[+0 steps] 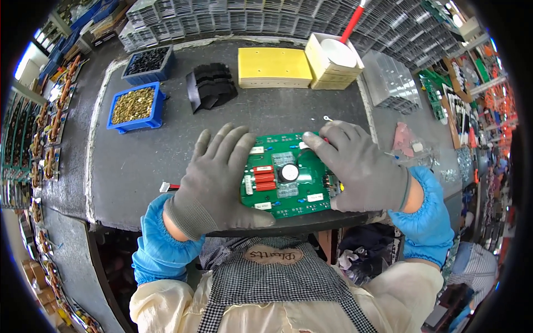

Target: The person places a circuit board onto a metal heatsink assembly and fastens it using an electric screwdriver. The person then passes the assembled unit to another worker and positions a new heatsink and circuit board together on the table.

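Two hands: gloved in grey, one at each side of the green board [307, 186].
Left hand [214, 177]: open, its fingers stretched toward the far side, its thumb along the board's near edge.
Right hand [361, 166]: fingers bent over the board's right side; how firmly it grips, I cannot tell.
Board: between the hands, at the table's near edge, component side up; whether it is lifted, I cannot tell.
Parts: a round black one with a white top [289, 172] near the board's middle, a red group [264, 178] left of it.
Sleeves: blue covers [166, 238] on both forearms.
Connector: white [166, 187], on red wires, left of the left hand.
Ring terminal: small [328, 118], just beyond the right hand.
Table: dark [161, 158], with a pale border strip.
Bins: far left, a blue bin [136, 125] of gold-coloured pieces and, just beyond, another bin [149, 77] of black pieces.
Black sheets: curved, overlapping [212, 87], right of the bins.
Yellow stack: far middle [274, 64], beside a pale box [336, 76] with a white round thing [339, 53] in its top.
Clear trays: stacked far right [391, 83].
Pink bag: right [403, 139], nearer than those trays.
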### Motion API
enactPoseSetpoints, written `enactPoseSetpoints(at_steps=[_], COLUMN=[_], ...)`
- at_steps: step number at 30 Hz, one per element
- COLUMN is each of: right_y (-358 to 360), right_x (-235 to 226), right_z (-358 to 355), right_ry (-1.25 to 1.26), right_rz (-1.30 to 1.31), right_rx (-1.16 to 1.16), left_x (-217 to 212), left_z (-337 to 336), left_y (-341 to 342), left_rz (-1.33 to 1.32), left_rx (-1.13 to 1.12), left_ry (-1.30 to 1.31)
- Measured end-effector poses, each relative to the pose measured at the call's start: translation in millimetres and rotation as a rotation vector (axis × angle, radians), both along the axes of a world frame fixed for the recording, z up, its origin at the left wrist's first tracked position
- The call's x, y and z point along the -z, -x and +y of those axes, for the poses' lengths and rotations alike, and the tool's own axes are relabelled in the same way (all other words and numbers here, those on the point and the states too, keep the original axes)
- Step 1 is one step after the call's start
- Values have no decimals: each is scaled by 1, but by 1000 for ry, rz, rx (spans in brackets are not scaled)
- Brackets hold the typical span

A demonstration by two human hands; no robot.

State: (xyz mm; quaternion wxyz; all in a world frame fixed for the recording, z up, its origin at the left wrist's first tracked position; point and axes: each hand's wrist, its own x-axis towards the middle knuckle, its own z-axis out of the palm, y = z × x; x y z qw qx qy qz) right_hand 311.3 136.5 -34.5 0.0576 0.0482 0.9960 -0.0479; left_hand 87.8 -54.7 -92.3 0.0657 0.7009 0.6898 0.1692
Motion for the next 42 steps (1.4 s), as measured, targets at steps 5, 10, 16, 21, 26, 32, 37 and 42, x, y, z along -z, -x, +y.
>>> enactPoseSetpoints(at_steps=[5, 10, 16, 21, 26, 32, 37, 42], right_y=[0, 2, 9, -7, 3, 12, 19, 14], right_x=[4, -1, -12, 10, 5, -7, -10, -6], right_z=[1, -3, -3, -13, -15, -14, -33, -24], right_ry=[-34, -29, -21, -187, -230, -228, -270, -245], right_rz=[-102, -228, -281, -126, -190, -339, -418, -369], right_rx=[-9, 24, -16, -36, -16, 30, 66, 54], left_x=[-1, 0, -1, -3, 3, 3, 1, 6], left_z=[1, 0, 0, -2, -4, 0, 2, 3], left_y=[0, -2, 0, -1, -7, -3, 1, -1], left_rz=[30, 38, 74, 140, 301, 171, 273, 309], left_rx=[-5, -17, -10, 21, 39, 102, 101, 90], left_ry=[69, 127, 96, 78, -11, 34, 35, -56])
